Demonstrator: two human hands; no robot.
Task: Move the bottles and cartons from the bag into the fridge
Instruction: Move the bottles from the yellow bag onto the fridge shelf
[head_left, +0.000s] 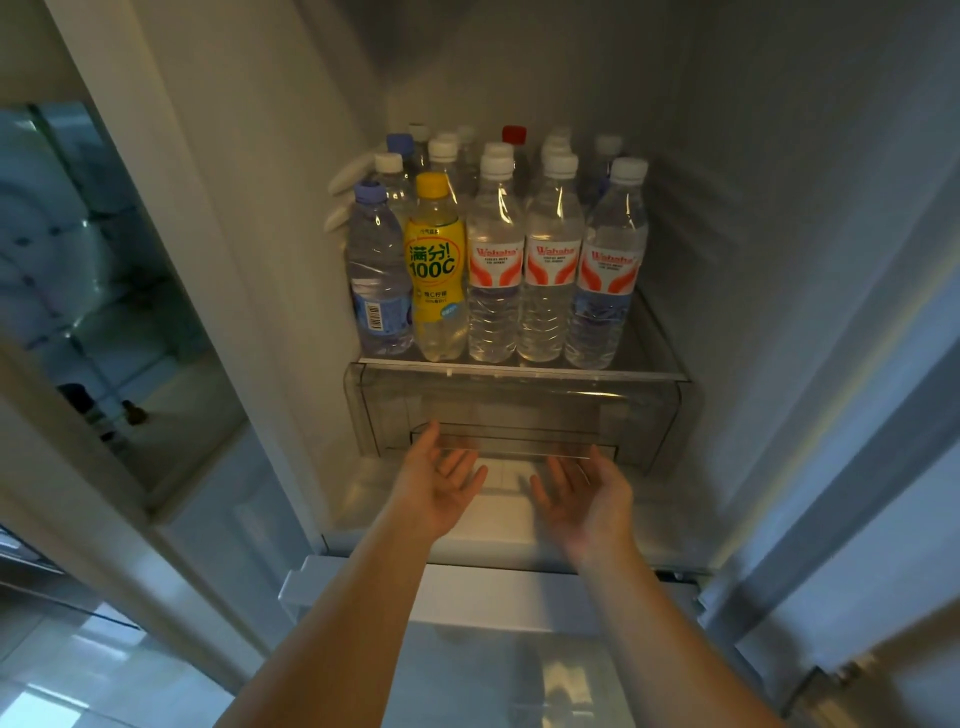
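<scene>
The open fridge holds several bottles upright on a glass shelf (654, 358). The front row has a blue-capped water bottle (376, 275), a yellow 100C drink bottle (436, 270) and three white-capped water bottles with red labels (550, 260). More bottles stand behind, one with a red cap (514, 134). Below the shelf sits a clear drawer (649, 415). My left hand (441, 483) and my right hand (592, 493) are held palms up with straight fingers just in front of the drawer's lower edge, holding nothing. No bag or carton is in view.
The fridge door (104, 291) stands open at the left with glass shelves in it. A white ledge (498, 592) runs across under my forearms. The right fridge wall (805, 260) is bare.
</scene>
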